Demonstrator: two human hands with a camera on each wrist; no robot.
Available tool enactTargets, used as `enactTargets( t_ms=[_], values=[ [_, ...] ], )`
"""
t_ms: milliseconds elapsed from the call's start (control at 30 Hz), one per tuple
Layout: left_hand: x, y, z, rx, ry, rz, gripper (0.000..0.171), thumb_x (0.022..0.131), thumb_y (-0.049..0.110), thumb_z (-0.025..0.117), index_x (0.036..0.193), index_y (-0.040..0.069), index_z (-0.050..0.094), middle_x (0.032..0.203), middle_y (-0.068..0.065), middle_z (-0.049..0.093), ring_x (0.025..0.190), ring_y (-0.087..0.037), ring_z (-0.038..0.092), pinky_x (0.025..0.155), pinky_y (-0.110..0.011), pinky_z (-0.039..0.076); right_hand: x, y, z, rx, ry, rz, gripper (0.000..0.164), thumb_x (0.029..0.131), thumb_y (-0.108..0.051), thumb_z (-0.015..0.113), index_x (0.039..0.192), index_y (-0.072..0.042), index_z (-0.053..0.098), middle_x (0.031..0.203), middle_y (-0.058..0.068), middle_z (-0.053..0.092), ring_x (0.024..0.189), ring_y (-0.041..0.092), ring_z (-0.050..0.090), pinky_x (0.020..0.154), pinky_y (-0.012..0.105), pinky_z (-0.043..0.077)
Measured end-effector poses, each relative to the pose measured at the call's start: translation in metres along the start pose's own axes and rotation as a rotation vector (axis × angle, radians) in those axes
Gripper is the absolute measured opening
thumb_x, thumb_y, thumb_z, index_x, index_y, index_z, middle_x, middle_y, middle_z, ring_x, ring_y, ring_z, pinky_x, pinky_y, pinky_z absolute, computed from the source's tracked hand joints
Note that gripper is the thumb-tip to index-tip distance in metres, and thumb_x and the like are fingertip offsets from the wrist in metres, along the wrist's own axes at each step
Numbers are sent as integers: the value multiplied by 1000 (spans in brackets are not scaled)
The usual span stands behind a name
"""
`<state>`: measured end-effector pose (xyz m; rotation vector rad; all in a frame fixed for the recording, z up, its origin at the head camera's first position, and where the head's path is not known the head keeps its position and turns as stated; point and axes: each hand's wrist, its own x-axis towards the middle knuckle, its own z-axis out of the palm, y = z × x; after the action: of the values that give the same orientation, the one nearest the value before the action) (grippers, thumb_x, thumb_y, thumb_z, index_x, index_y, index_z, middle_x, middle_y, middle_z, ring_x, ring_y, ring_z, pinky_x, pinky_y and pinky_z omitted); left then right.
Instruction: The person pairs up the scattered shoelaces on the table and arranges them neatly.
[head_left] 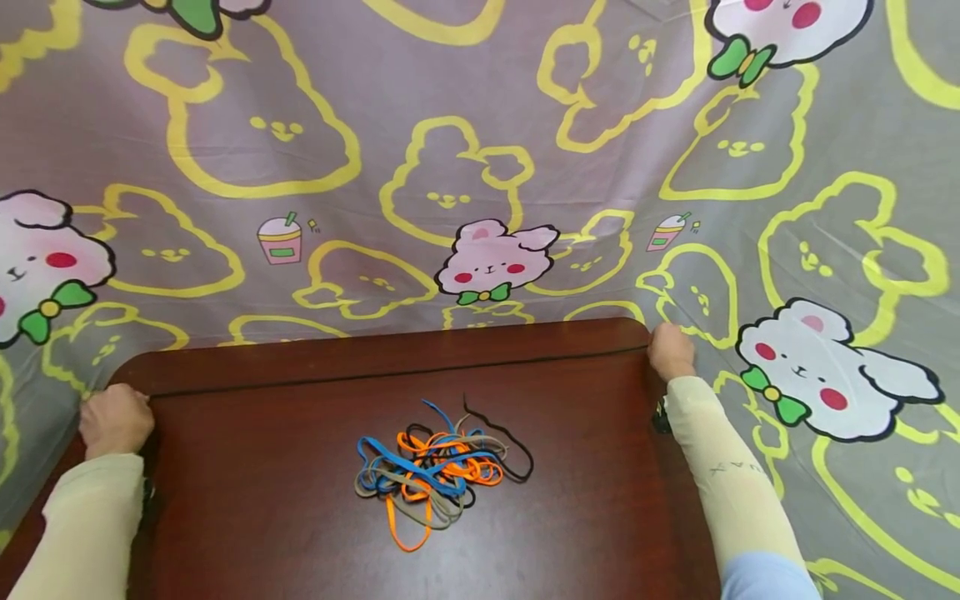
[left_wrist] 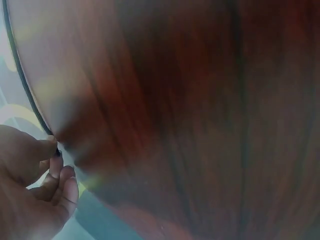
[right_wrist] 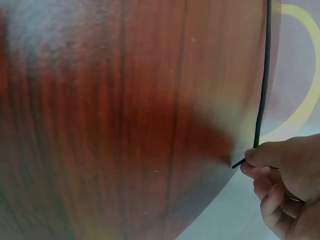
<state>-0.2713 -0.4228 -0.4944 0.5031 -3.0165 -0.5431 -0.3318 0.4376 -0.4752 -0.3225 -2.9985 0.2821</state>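
A black shoelace stretches straight across the far part of the table, one end at each hand. My left hand pinches its left end near the table's left edge; in the left wrist view thumb and forefinger meet on the lace. At the right edge my right hand pinches the other end, and in the right wrist view a short tip of the lace sticks out past the thumb. Between the hands and nearer to me lies a tangled pile of shoelaces in orange, blue, grey and black.
The dark red-brown wooden table has rounded far corners. A grey cloth printed with yellow outlines and white cartoon rabbits hangs behind it and down both sides, close to the table's edges.
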Motion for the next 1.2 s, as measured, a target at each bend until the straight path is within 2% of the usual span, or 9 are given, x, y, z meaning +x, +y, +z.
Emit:
enactTargets(
  t_ms=[100,233,567,733,867,967,1100,1200],
  values=[
    [0,0,0,-13,1,-34,32,98,9,47,96,-18,63,106,-52,51,95,-67,50,75,-66,45,0,2,4,-16,-7,1,26,93,0,45,84,12,66,96,41,65,89,57,65,72,69,51],
    [0,-2,0,-48,19,-62,27,96,10,49,99,-11,66,114,-48,53,99,-66,50,76,-65,45,-2,4,7,-27,8,-8,26,94,1,46,84,11,68,95,40,65,90,57,65,72,70,51],
    [0,-5,-1,-33,39,-40,26,97,9,50,103,-10,66,115,-45,54,98,-65,50,72,-66,42,-5,2,6,-57,-23,-37,26,98,1,45,85,9,66,96,38,66,91,56,65,74,71,51],
    [-2,-5,-4,-24,39,-26,25,97,9,51,104,-10,66,113,-45,56,96,-65,51,70,-65,42,-7,2,4,-68,-36,-44,25,95,2,46,82,6,68,97,37,67,92,55,66,76,71,51],
    [-8,-4,-5,-20,100,38,24,97,9,55,106,-12,64,111,-43,57,92,-64,52,67,-63,43,-11,2,-1,-87,-61,-65,21,92,3,48,85,7,67,98,36,67,93,55,66,76,70,51],
    [-13,0,-4,-33,185,135,25,95,8,57,106,-15,61,106,-42,59,90,-62,53,68,-64,43,-16,-6,-8,-92,-52,-89,17,92,2,51,87,9,65,94,34,67,90,53,66,72,68,52],
    [-16,15,-5,-71,272,277,24,94,7,57,107,-13,61,102,-39,61,88,-60,55,70,-65,42,-23,-30,-19,-53,0,-158,14,89,-1,54,82,3,65,82,26,67,76,44,66,62,59,52],
    [-18,34,-8,-104,261,372,25,94,6,59,111,-11,62,104,-38,62,87,-58,57,68,-64,42,-33,-57,-27,17,19,-223,12,88,-4,59,86,-2,71,81,16,70,73,36,66,63,55,51]
  ],
)
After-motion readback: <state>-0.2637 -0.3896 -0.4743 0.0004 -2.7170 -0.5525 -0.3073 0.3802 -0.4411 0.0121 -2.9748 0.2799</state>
